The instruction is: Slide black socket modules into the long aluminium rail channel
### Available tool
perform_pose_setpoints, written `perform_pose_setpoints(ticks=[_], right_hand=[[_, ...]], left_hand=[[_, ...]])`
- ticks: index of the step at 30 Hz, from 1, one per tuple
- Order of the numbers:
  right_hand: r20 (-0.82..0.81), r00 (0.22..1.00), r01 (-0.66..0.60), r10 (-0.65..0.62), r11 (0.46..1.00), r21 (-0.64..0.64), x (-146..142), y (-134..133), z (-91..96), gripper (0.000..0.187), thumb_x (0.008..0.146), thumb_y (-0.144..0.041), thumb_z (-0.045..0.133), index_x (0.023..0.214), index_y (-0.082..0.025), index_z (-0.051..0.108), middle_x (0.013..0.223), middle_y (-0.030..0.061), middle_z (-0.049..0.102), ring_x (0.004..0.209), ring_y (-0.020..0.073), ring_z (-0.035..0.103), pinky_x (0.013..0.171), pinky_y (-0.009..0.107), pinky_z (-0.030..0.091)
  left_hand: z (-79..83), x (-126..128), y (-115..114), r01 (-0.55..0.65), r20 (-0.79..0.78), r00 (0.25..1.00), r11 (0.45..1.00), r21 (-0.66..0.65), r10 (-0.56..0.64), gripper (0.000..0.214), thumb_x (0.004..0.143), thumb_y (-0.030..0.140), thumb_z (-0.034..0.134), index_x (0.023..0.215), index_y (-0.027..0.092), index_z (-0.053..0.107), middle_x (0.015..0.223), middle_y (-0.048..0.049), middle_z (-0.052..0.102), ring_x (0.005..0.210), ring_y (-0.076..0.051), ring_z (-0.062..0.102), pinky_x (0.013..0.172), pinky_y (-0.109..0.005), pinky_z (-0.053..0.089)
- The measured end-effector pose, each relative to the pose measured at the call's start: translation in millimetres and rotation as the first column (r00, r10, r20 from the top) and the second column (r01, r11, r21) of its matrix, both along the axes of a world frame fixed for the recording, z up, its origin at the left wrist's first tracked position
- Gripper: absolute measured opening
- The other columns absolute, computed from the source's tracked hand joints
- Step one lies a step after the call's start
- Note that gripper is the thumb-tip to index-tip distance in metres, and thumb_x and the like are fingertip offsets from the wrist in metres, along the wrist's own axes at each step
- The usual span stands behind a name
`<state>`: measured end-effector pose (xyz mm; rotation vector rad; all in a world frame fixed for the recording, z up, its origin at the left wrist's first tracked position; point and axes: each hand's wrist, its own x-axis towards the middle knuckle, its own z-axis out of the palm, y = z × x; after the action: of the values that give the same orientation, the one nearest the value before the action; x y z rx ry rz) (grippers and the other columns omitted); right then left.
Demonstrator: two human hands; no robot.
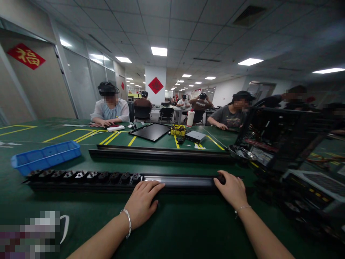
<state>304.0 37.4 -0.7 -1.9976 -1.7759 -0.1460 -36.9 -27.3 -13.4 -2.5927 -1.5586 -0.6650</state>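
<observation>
A long black power strip (178, 181) with a row of sockets lies across the green table in front of me. My left hand (142, 203) rests on its near edge around the middle, fingers curled over the strip. My right hand (233, 189) grips the strip's right end, fingers wrapped over the top. A second long black rail (161, 153) lies parallel just behind it.
A blue plastic bin (45, 155) sits at the left. A black open equipment frame (277, 138) stands at the right, with more hardware below it. A dark flat panel (151, 131), a yellow box and a grey box lie farther back. Several people sit at the table's far side.
</observation>
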Motion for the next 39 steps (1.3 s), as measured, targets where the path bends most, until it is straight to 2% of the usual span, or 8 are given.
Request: perform_pose_setpoints(ticks=[8,23,31,34,36,39], right_hand=[[-0.011,1.000,0.024,-0.024,1.000,0.002,-2.4,1.4,-1.9,0.041,0.076,-0.044,0.042,0.110,-0.024,0.055,0.109,0.0054,0.061,0.109,0.0238,0.050,0.100,0.046,0.021],[-0.067,0.998,0.018,-0.019,1.000,-0.024,0.1,3.9,2.8,0.039,0.074,-0.037,0.045,0.111,-0.027,0.051,0.101,0.0019,0.063,0.104,0.0242,0.052,0.093,0.044,0.028],[-0.116,0.993,0.007,-0.012,0.999,-0.045,1.8,4.7,3.9,0.039,0.074,-0.035,0.045,0.112,-0.027,0.049,0.102,0.0011,0.064,0.105,0.0237,0.052,0.095,0.045,0.027],[-0.125,0.992,0.010,-0.017,0.998,-0.055,2.7,4.6,3.0,0.041,0.074,-0.037,0.045,0.114,-0.027,0.048,0.105,0.0016,0.063,0.107,0.0236,0.051,0.099,0.049,0.022],[-0.107,0.993,0.038,-0.046,0.997,-0.068,3.9,4.0,2.2,0.043,0.074,-0.041,0.044,0.115,-0.026,0.047,0.110,0.0036,0.061,0.110,0.0257,0.049,0.101,0.056,0.015],[-0.072,0.990,0.112,-0.119,0.989,-0.094,7.0,3.1,1.0,0.050,0.074,-0.050,0.043,0.116,-0.026,0.048,0.122,0.0078,0.054,0.120,0.0312,0.039,0.097,0.067,0.008]], left_hand=[[-3.8,0.2,2.3,-0.015,-0.025,1.000,1.000,0.013,0.016,0.063,0.073,0.013,0.051,0.131,0.034,0.036,0.133,0.0006,0.045,0.121,-0.021,0.040,0.102,-0.044,0.028],[-4.3,-2.0,4.0,0.008,-0.030,1.000,1.000,0.013,-0.008,0.061,0.075,0.015,0.051,0.132,0.033,0.036,0.131,0.0000,0.049,0.118,-0.022,0.043,0.101,-0.043,0.028],[-4.2,-2.8,3.9,0.020,-0.025,1.000,1.000,0.019,-0.020,0.059,0.076,0.016,0.050,0.131,0.033,0.037,0.129,-0.0007,0.050,0.116,-0.022,0.044,0.100,-0.043,0.030],[-4.5,-2.6,3.8,0.018,-0.022,1.000,0.999,0.028,-0.017,0.059,0.076,0.016,0.050,0.131,0.033,0.037,0.128,-0.0006,0.050,0.116,-0.022,0.045,0.100,-0.042,0.030],[-4.6,-2.5,3.8,0.017,-0.022,1.000,0.999,0.028,-0.016,0.059,0.076,0.016,0.050,0.131,0.033,0.038,0.128,-0.0006,0.051,0.115,-0.022,0.045,0.100,-0.042,0.030],[-4.7,-2.4,3.8,0.016,-0.020,1.000,0.999,0.031,-0.015,0.059,0.075,0.016,0.050,0.130,0.033,0.038,0.128,-0.0003,0.051,0.115,-0.021,0.045,0.100,-0.042,0.030]])
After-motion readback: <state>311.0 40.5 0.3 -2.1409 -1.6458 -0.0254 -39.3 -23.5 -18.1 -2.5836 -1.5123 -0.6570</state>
